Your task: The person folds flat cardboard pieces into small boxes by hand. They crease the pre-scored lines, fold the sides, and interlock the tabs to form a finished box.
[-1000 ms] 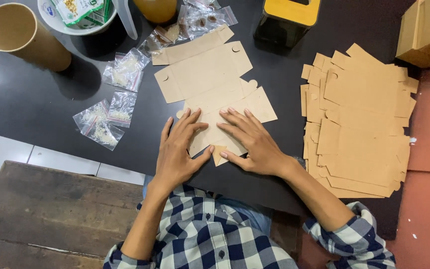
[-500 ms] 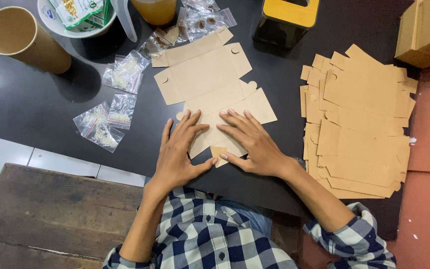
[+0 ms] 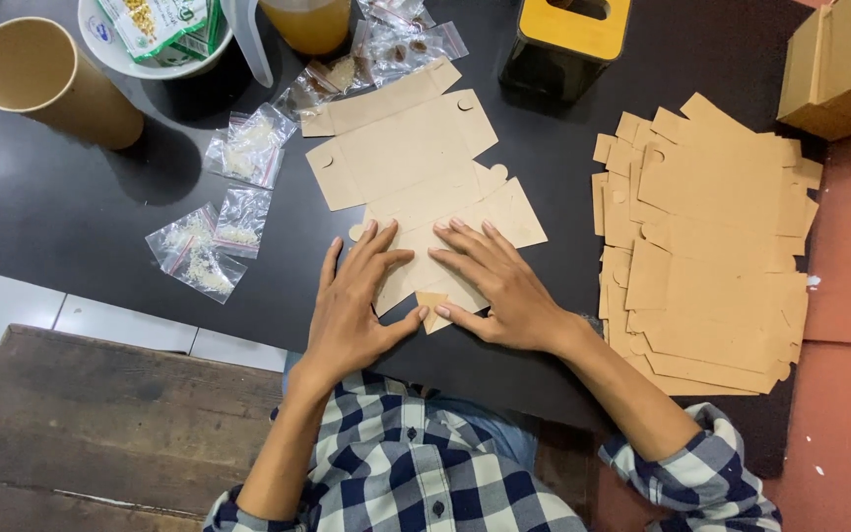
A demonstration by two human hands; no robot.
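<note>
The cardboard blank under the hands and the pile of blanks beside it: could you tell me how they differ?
The cardboard blank is single, spread out, pressed by both hands, left and right. The pile of blanks is many, overlapped and untouched. Both are flat brown die-cut card on the black table.

Under your hands you have a flat, unfolded box blank of tan cardboard [image 3: 416, 172], lying on the black table just above the middle of the frame and running slantwise from the upper middle down toward you. Its far panels lie flat, with small half-round tabs and notches along the edges, while the near end sits pressed beneath your palms. At the near edge, a small triangular flap [image 3: 432, 305] is folded over and pokes out between your thumbs.
</note>
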